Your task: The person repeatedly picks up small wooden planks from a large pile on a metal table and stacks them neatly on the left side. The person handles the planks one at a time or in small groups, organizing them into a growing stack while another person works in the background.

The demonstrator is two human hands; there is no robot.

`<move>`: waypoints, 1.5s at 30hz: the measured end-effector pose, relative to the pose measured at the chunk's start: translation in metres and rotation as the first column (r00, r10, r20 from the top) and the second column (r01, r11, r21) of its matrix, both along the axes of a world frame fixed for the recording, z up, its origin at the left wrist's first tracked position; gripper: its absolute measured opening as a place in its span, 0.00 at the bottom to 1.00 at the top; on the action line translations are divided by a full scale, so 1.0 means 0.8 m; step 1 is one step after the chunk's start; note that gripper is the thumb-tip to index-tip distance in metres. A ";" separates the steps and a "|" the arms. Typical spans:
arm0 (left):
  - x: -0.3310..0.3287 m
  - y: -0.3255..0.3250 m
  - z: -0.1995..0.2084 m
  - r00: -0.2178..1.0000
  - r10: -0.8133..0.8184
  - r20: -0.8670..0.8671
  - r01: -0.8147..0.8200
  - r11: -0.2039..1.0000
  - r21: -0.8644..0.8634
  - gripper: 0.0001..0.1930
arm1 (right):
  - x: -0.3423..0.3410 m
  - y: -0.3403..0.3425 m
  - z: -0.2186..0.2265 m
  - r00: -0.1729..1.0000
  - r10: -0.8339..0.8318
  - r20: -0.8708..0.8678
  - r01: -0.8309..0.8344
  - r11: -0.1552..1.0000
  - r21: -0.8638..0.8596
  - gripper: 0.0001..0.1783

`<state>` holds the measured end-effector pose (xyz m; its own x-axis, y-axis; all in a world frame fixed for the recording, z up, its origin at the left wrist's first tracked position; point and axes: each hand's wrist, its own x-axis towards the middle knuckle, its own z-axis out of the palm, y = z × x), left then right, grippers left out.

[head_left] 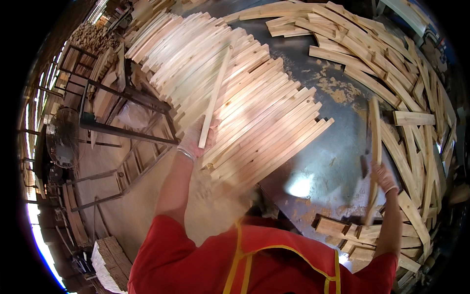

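Head view, caller: Landmark is the row of wooden strips [267,115], laid side by side. Left hand?

Recorder: Left hand [197,139] at the row's lower-left edge, grasping a pale strip [218,95] near its lower end. That strip slants up over the row, at an angle to the others.

Caller: Right hand?

Recorder: Right hand [384,177] well to the right of the row, fingers wrapped on a narrow board [376,132]. Board stands clear of the row; its lower part blurs.

Caller: Surroundings?

Recorder: Dark metal surface [320,161] right of the row, sawdust [340,89] scattered on it. Beyond that, farther right, a jumbled pile of boards [409,118]. Short boards [335,227] below and right of the row. Left of it, a dark metal frame [128,135]; farther left, a fan [63,137]. Person's red shirt [196,259], yellow-trimmed, below the row.
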<state>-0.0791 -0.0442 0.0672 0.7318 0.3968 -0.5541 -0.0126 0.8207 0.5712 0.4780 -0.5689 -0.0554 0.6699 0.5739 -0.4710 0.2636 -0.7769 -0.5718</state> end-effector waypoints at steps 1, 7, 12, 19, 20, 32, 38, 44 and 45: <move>0.016 0.022 -0.022 0.998 -0.057 -0.028 0.058 0.997 0.055 0.20 | 0.007 -0.061 -0.074 0.971 -0.132 -0.199 0.176 0.959 0.224 0.28; 0.031 -0.031 -0.021 0.785 0.269 -0.558 0.045 0.874 0.485 0.26 | -0.334 0.107 0.032 0.964 -0.204 -0.171 0.216 0.975 0.057 0.39; 0.043 -0.085 0.012 0.730 0.314 -0.606 0.170 0.776 0.607 0.30 | -0.428 0.268 0.147 0.901 0.187 -0.392 -0.244 0.965 -0.101 0.60; 0.038 -0.253 -0.014 0.898 -0.117 -0.424 0.413 0.555 0.722 0.13 | -0.453 0.190 0.109 0.458 0.159 -0.875 0.394 0.846 0.360 0.52; 0.026 -0.284 -0.053 0.886 -0.159 -0.435 0.462 0.353 0.813 0.14 | -0.459 0.186 0.127 0.529 0.197 -0.826 0.433 0.774 0.462 0.46; 0.145 -0.319 -0.019 0.672 -0.282 -0.685 0.650 -0.218 0.728 0.42 | 0.066 -0.083 0.228 0.728 -0.677 0.108 0.467 0.605 0.644 0.53; 0.269 -0.368 -0.062 0.693 -0.067 -0.718 0.551 -0.593 0.587 0.50 | 0.092 -0.186 0.171 0.772 -0.146 0.619 0.485 0.765 -0.424 0.62; 0.366 -0.364 -0.105 0.505 0.084 -0.859 0.790 -0.446 0.421 0.53 | 0.137 -0.225 0.121 0.785 -0.035 0.619 0.449 0.720 -0.529 0.58; 0.370 -0.366 -0.076 0.432 0.015 -0.902 0.831 -0.394 0.392 0.53 | 0.141 -0.215 0.132 0.815 -0.039 0.579 0.421 0.726 -0.544 0.58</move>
